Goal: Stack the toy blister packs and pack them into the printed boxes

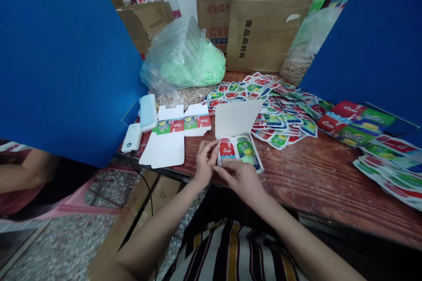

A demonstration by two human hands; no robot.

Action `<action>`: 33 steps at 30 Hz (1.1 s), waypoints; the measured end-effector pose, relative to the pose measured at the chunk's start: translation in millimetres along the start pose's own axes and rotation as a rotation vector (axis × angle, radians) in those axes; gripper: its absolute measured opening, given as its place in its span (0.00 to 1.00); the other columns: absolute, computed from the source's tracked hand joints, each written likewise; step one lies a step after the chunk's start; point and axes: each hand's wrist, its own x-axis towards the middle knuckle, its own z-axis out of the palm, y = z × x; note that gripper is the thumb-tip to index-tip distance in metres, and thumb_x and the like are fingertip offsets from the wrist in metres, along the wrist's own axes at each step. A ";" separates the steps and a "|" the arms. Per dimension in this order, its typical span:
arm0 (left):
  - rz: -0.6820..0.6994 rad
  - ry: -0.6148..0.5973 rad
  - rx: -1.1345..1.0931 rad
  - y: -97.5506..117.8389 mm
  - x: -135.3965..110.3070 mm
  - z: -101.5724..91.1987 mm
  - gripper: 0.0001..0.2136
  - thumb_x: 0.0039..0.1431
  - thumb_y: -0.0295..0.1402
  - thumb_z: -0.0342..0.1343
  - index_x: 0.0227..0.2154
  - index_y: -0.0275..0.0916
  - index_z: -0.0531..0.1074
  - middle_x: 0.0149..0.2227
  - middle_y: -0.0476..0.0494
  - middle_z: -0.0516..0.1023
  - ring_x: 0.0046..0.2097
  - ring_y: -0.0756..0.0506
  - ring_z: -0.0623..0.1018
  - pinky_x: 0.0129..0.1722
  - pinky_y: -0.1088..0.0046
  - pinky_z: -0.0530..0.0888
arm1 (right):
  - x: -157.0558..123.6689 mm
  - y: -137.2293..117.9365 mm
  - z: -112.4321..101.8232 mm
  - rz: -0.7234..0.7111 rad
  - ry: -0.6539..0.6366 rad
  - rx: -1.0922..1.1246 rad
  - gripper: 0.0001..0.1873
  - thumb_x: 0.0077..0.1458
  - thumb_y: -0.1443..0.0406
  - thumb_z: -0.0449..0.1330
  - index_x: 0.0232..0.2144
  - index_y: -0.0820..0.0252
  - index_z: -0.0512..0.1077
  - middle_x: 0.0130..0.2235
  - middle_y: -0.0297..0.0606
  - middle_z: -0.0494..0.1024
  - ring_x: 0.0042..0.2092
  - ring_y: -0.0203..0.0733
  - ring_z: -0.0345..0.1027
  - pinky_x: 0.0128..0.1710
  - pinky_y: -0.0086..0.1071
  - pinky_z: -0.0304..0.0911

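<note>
A small white cardboard box stands at the table's front edge with its lid raised. Inside lie a red Cola packet and a green Sprite packet, side by side. My left hand is closed on the box's left wall, fingers bent and thumb near the front corner. Curled over the front edge, my right hand pinches the box close to that same corner. Its fingers cover part of the front wall and the lower end of the packets.
Flat printed cartons lie left, near a white device with a cable. A heap of packets spreads behind. Closed boxes and stacked packets are right. Blue panels flank the table. Another person's arm shows left.
</note>
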 end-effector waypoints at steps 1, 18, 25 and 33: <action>-0.004 -0.002 0.004 -0.1 -0.1 1.0 0.11 0.64 0.36 0.52 0.44 0.41 0.74 0.41 0.43 0.71 0.45 0.46 0.73 0.48 0.67 0.71 | 2.0 -2.0 1.8 0.038 -0.026 -0.033 0.13 0.59 0.58 0.58 0.28 0.59 0.76 0.27 0.35 0.78 0.26 0.35 0.65 0.29 0.28 0.54; -0.080 -0.083 -0.007 -3.4 11.7 -5.6 0.11 0.60 0.39 0.56 0.41 0.41 0.76 0.40 0.43 0.73 0.42 0.45 0.74 0.42 0.70 0.72 | 7.9 5.3 -2.3 0.233 -0.048 -0.113 0.09 0.57 0.59 0.58 0.35 0.57 0.73 0.22 0.30 0.71 0.24 0.36 0.61 0.27 0.27 0.48; -0.108 -0.113 -0.018 -3.9 21.6 -4.6 0.08 0.56 0.38 0.59 0.36 0.40 0.77 0.36 0.45 0.71 0.32 0.50 0.71 0.35 0.72 0.71 | 16.8 3.4 -3.4 0.241 -0.124 -0.142 0.07 0.57 0.64 0.56 0.36 0.60 0.72 0.23 0.32 0.71 0.25 0.36 0.60 0.27 0.28 0.49; -0.282 0.017 -0.252 -4.8 25.0 -0.4 0.10 0.59 0.39 0.55 0.39 0.39 0.69 0.30 0.50 0.68 0.29 0.51 0.69 0.31 0.74 0.69 | 17.5 9.7 -2.5 0.250 -0.098 -0.009 0.15 0.55 0.63 0.58 0.44 0.62 0.68 0.18 0.27 0.67 0.21 0.36 0.61 0.24 0.27 0.50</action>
